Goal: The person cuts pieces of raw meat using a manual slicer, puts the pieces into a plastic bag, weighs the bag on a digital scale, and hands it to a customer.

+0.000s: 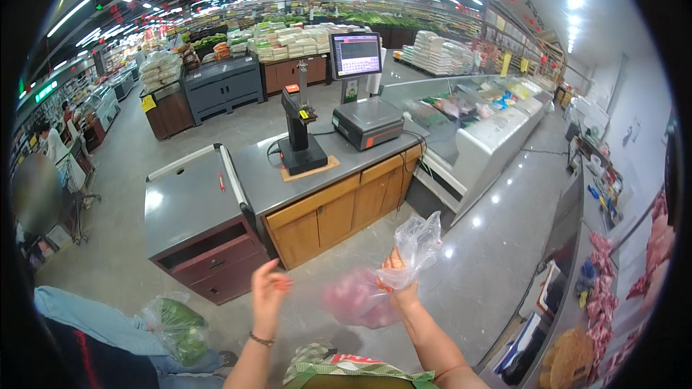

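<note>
My right hand (pixel 393 274) is closed round the gathered neck of a clear plastic bag (pixel 360 299). Its loose top sticks up above my fingers, while the pinkish-red contents hang to the left, blurred by motion. What exactly is inside cannot be made out. Apart from the bag, my left hand (pixel 270 289) is raised with the fingers loosely bent and spread, nothing in it. Ahead of both hands stands a counter (pixel 249 173) with wooden doors. On it are a weighing scale (pixel 367 124) with a screen (pixel 357 55) and a black upright device (pixel 299 137).
A dark red cabinet (pixel 209 263) adjoins the counter at left. At lower left, a person in blue sleeves is beside a bag of green vegetables (pixel 180 331). A glass display case (pixel 468 130) runs off to the right. Raw meat (pixel 602 295) and a round chopping board (pixel 568 359) are at far right.
</note>
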`<state>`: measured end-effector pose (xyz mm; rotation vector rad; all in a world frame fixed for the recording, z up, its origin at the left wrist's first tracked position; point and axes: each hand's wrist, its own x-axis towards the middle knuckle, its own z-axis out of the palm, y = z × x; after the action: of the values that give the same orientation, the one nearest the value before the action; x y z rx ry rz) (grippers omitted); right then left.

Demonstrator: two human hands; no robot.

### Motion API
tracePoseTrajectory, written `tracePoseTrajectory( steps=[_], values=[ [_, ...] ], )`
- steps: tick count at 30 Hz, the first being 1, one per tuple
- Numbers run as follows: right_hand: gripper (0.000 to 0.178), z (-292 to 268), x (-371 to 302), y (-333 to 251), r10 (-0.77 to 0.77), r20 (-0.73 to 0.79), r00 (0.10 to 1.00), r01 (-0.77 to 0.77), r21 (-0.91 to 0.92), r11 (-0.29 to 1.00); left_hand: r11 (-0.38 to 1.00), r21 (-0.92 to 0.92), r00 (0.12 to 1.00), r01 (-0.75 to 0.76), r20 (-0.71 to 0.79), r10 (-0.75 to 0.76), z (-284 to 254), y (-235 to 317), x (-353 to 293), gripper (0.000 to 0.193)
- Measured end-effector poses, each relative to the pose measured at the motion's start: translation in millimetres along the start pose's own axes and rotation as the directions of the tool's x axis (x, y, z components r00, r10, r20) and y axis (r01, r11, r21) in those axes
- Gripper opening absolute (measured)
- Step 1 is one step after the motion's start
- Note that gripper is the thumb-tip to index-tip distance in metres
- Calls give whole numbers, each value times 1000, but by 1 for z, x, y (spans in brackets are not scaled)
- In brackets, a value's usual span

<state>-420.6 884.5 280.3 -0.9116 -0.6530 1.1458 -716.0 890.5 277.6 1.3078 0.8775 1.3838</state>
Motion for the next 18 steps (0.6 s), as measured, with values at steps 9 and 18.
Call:
tracePoseTrajectory(
  steps=[9, 18],
  values=[
    [55, 59, 214, -112, 292, 732, 616, -296, -128, 946, 878, -211, 725, 429, 661, -195, 138, -316, 209, 53],
    [49, -39, 404, -112, 75, -8, 997, -72, -374, 925, 111, -793, 732, 599, 485, -479, 171, -252, 345, 76]
  ],
)
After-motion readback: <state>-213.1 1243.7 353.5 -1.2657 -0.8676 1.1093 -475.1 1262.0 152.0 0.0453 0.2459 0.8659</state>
